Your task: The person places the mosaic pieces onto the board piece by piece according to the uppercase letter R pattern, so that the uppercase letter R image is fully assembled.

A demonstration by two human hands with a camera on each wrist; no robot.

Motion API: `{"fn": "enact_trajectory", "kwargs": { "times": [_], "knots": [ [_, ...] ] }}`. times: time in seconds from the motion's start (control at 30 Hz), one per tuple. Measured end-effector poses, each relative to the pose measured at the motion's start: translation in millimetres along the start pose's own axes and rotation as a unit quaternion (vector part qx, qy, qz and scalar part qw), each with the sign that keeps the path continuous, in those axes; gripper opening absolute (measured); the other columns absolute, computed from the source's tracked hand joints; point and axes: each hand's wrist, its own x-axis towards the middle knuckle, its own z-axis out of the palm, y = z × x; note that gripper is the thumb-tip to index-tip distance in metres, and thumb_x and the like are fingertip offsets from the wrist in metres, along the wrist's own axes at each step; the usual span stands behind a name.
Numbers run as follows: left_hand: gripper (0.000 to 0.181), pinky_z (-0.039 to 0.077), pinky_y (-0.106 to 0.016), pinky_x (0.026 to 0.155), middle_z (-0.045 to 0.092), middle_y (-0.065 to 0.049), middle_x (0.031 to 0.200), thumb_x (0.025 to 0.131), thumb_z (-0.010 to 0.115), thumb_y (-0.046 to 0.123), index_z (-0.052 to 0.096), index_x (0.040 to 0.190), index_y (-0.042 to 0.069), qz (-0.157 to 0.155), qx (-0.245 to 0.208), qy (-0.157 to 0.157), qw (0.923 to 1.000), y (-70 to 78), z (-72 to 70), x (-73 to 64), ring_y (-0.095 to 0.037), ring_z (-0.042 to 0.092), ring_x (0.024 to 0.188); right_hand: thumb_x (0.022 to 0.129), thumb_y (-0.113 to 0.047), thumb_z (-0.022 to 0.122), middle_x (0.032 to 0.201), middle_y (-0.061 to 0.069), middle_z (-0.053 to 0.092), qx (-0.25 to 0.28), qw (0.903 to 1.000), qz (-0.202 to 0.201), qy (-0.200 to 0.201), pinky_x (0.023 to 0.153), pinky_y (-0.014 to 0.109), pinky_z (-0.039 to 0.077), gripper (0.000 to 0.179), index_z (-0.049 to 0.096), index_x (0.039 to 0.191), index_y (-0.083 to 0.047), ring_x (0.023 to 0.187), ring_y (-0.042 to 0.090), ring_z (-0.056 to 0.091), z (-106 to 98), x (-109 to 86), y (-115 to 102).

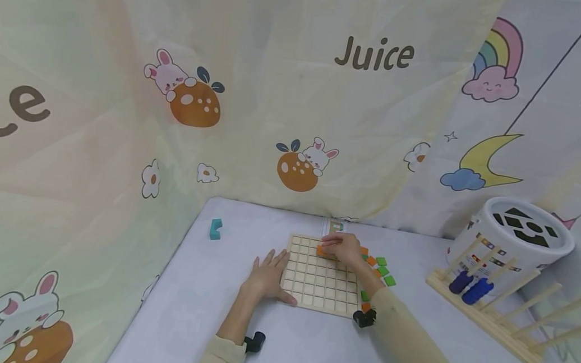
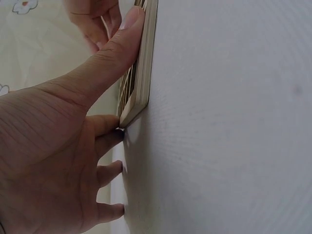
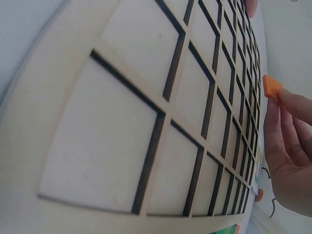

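Observation:
A square wooden grid board (image 1: 321, 287) lies on the white table. My left hand (image 1: 265, 278) rests at its left side with fingers spread. In the left wrist view the thumb (image 2: 109, 61) presses along the board's edge, while the other fingertips reach down to the table by the corner. Over the far part of the board, my right hand (image 1: 345, 248) pinches an orange square tile (image 3: 271, 87) between thumb and fingers. The tile is held tilted, close over the grid cells. Green tiles (image 1: 389, 280) and several orange ones lie along the board's right side, partly hidden by the right arm.
A teal arch-shaped block (image 1: 216, 229) sits at the back left. On the right stand a wooden peg rack (image 1: 488, 327) with blue beads and a white bucket (image 1: 473, 239) with a shape-cutout lid. A printed card (image 1: 336, 226) lies behind the board, near the fabric wall.

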Motion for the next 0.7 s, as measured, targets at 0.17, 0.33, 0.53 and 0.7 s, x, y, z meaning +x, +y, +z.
{"fn": "enact_trajectory", "kwargs": {
  "times": [0.17, 0.33, 0.53, 0.7],
  "knots": [
    [0.136, 0.016, -0.072, 0.122, 0.027, -0.010, 0.172, 0.061, 0.092, 0.069, 0.029, 0.165, 0.008, 0.001, 0.000, -0.001, 1.0000, -0.5, 0.3, -0.1, -0.039, 0.017, 0.159, 0.088, -0.008, 0.084, 0.101, 0.010, 0.079, -0.010, 0.9999, 0.001, 0.003, 0.083, 0.033, 0.062, 0.030, 0.076, 0.116, -0.001, 0.094, 0.022, 0.075, 8.8, 4.8, 3.1],
    [0.136, 0.016, -0.072, 0.122, 0.026, -0.009, 0.172, 0.061, 0.091, 0.069, 0.028, 0.165, 0.008, 0.000, 0.000, -0.002, 1.0000, 0.2, 2.2, 0.1, -0.038, 0.016, 0.159, 0.089, -0.006, 0.083, 0.102, 0.008, 0.079, -0.001, 1.0000, 0.001, -0.005, 0.081, 0.030, 0.063, 0.029, 0.075, 0.117, -0.001, 0.092, 0.020, 0.075, 15.0, 10.3, 7.6],
    [0.136, 0.016, -0.071, 0.122, 0.026, -0.008, 0.172, 0.062, 0.091, 0.070, 0.027, 0.166, 0.009, -0.005, 0.005, -0.005, 1.0000, -0.4, 2.4, 0.8, -0.038, 0.016, 0.159, 0.090, -0.008, 0.083, 0.099, 0.007, 0.079, -0.017, 0.9998, -0.001, -0.004, 0.082, 0.032, 0.063, 0.027, 0.076, 0.115, -0.003, 0.090, 0.020, 0.076, 21.4, 13.7, 7.4],
    [0.136, 0.016, -0.072, 0.122, 0.026, -0.009, 0.172, 0.061, 0.091, 0.069, 0.028, 0.165, 0.008, -0.003, -0.001, -0.008, 1.0000, 1.4, -1.3, -0.8, -0.039, 0.016, 0.159, 0.088, -0.010, 0.085, 0.094, 0.001, 0.079, -0.055, 0.9984, -0.007, 0.009, 0.085, 0.037, 0.062, 0.024, 0.078, 0.110, -0.007, 0.088, 0.018, 0.074, 23.8, 14.0, 6.7]
  ]
}}
